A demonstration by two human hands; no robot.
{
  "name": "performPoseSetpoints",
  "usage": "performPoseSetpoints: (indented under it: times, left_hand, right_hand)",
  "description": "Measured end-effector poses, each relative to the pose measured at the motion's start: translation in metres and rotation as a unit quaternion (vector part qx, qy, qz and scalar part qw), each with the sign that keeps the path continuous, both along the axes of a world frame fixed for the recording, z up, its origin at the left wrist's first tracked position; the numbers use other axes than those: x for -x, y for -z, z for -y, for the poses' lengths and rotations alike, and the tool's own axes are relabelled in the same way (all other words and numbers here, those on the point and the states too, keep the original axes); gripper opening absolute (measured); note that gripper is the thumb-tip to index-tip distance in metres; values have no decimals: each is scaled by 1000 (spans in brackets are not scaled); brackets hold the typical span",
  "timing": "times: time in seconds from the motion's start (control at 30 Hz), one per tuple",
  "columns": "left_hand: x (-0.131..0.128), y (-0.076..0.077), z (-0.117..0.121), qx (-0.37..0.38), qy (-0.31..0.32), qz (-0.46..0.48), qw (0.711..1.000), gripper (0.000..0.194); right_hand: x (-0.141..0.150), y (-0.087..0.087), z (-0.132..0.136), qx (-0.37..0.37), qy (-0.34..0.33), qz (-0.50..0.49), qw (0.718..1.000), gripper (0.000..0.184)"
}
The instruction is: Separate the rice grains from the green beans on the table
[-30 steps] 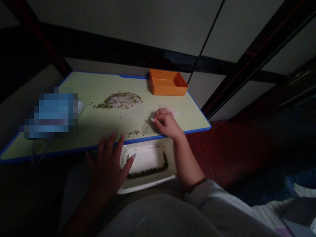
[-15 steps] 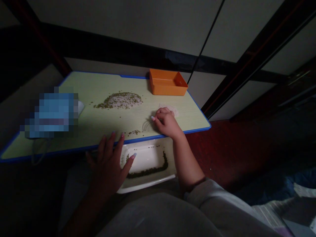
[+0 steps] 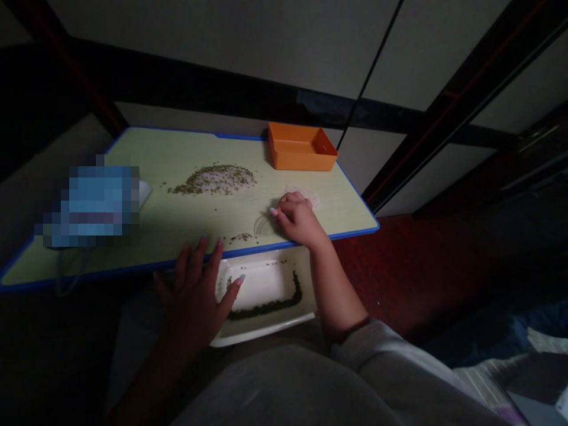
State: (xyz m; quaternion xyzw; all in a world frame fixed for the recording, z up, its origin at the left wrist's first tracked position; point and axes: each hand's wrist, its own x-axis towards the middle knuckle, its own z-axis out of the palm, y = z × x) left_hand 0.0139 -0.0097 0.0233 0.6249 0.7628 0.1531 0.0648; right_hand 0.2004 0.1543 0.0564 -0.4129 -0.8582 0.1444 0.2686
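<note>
My left hand (image 3: pixel 197 290), fingers spread and holding nothing, is at the table's front edge over the left side of a white basin (image 3: pixel 266 335). Dark green beans lie along the basin's inner sides. My right hand (image 3: pixel 296 216) rests on the pale table top with its fingers curled in; whatever they hold is hidden. Just behind it lies a thin patch of whitish grains (image 3: pixel 310 196). A few loose green beans (image 3: pixel 241 238) are scattered near the front edge, between the hands. Farther back is a mixed heap of green beans and whitish grains (image 3: pixel 222 178).
An orange open box (image 3: pixel 304 161) stands at the table's back right. On the left lies a blurred-out blue object (image 3: pixel 97 201) with a cord-like loop below it. The table (image 3: pixel 177 219) has a blue rim, and cabinet panels rise behind it.
</note>
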Motion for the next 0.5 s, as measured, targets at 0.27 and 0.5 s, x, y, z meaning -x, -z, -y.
performPoseSetpoints:
  times: [0.27,0.5]
  left_hand:
    - [0,-1,0,-4,8,-4,1000,67]
    - [0,-1,0,-5,6,1,1000,67]
  right_hand:
    - [-2,0,-1,2,-17,-2,1000,26]
    - [-2,1,-1,3,-32,-5,999,27]
